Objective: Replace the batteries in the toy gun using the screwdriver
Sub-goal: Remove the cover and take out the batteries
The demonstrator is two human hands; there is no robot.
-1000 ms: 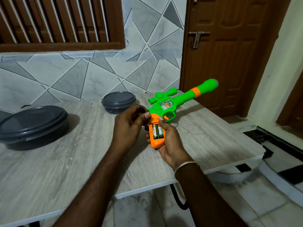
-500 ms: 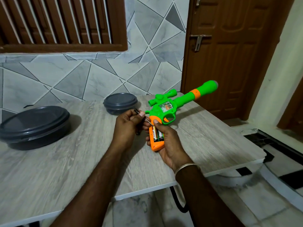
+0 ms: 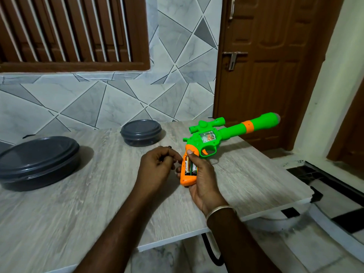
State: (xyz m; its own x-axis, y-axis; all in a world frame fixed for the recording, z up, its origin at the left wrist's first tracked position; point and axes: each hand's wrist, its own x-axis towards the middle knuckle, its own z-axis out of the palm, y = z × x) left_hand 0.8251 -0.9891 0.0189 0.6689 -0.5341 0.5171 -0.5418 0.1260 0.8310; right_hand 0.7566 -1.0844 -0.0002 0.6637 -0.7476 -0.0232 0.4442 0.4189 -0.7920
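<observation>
A green and orange toy gun (image 3: 210, 137) is held above the wooden table (image 3: 78, 203), barrel pointing right and away. My right hand (image 3: 201, 174) grips its orange handle, thumb at the top of the open battery compartment. Two batteries (image 3: 190, 166) sit side by side in the compartment. My left hand (image 3: 157, 168) is just left of the handle with fingers curled round a small dark tool, seemingly the screwdriver (image 3: 168, 147), whose black end pokes out above the knuckles.
A large dark grey lidded container (image 3: 37, 160) stands at the table's left. A smaller grey lidded container (image 3: 140, 133) sits at the back centre. The table's right edge (image 3: 275, 207) drops to a tiled floor. A brown door (image 3: 266, 66) lies beyond.
My left hand has drawn slightly away from the gun's handle and lowered, the tool now mostly hidden in the fist. The gun stays in my right hand.
</observation>
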